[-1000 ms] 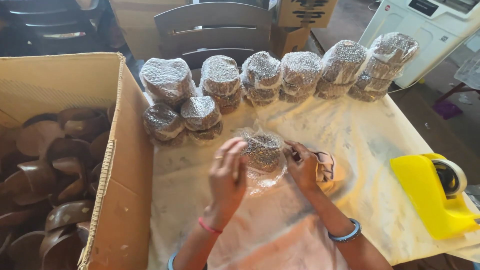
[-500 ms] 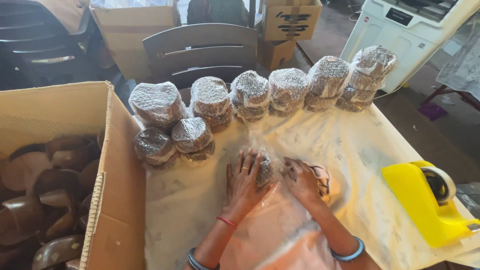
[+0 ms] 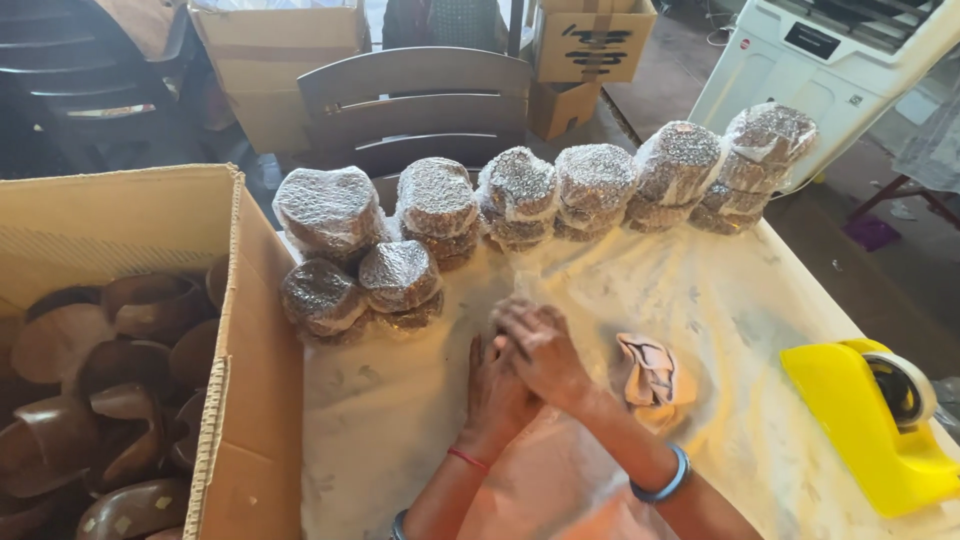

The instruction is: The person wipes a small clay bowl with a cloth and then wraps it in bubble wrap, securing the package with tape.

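My left hand (image 3: 492,392) lies flat on the white covered table (image 3: 370,430), and my right hand (image 3: 545,345) lies crossed over it. Both press down on a small bubble-wrapped bundle that is almost wholly hidden under them. A crumpled pink and white cloth (image 3: 650,368) sits just right of my right wrist. Two wrapped bundles (image 3: 400,275) stand just beyond my hands on the left. Behind them a row of several stacked wrapped bundles (image 3: 595,180) runs along the table's far edge.
A large open cardboard box (image 3: 235,330) holding several brown bowls (image 3: 140,300) stands at the left. A yellow tape dispenser (image 3: 860,420) lies at the right edge. A dark chair (image 3: 415,100), more cartons (image 3: 590,40) and a white appliance (image 3: 810,50) stand beyond the table.
The wrapped bundle, held up between my hands a second ago, has come down to the table. My hands have closed over it, the right one crossing onto the left.
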